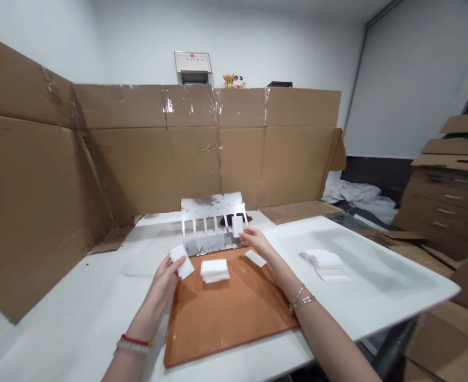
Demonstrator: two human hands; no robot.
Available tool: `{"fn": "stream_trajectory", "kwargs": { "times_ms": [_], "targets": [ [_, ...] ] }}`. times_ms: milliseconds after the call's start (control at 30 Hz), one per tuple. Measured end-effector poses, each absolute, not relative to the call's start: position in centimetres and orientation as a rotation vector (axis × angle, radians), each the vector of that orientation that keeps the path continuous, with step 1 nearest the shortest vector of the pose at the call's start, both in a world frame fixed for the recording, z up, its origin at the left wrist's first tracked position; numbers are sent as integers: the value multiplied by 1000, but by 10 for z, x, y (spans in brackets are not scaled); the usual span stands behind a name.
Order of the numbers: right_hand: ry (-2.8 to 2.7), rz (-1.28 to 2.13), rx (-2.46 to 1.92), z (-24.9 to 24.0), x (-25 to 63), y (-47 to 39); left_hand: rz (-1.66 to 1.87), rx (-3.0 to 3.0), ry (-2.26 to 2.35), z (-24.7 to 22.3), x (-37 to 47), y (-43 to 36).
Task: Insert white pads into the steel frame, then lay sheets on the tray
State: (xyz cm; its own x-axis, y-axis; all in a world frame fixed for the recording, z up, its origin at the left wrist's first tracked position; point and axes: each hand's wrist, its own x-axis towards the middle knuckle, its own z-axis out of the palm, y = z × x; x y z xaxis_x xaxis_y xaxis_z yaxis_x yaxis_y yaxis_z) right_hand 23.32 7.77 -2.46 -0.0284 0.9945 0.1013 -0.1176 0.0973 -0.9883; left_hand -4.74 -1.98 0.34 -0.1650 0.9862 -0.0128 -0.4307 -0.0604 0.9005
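My left hand (169, 273) is closed on a few white cards (183, 260), held over the left edge of a brown wooden board (226, 313). Between finger and thumb, my right hand (254, 239) pinches a single white card (237, 226) upright in front of a metal frame (213, 245). That frame leans at the back of the board and has a row of slots and dark stains. A stack of white cards (214, 269) lies on the board between my hands. One loose white card (255, 258) rests below my right hand.
A white table (337, 244) carries the board. More white pieces (326, 264) lie on its right side. Cardboard panels (194, 159) wall off the back and left. Stacked cardboard boxes (448, 191) stand at the far right, beside white cloth (356, 193).
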Motion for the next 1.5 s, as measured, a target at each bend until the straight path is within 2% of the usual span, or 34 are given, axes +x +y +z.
{"fn": "stream_trajectory", "kwargs": {
  "times_ms": [1100,1500],
  "targets": [
    [-1310,1162,-1077,-28,234,76,1503,785,989,7,-43,-24],
    [-1599,1180,-1429,-2,258,59,1420,819,983,8,-43,-28]
  ]
}}
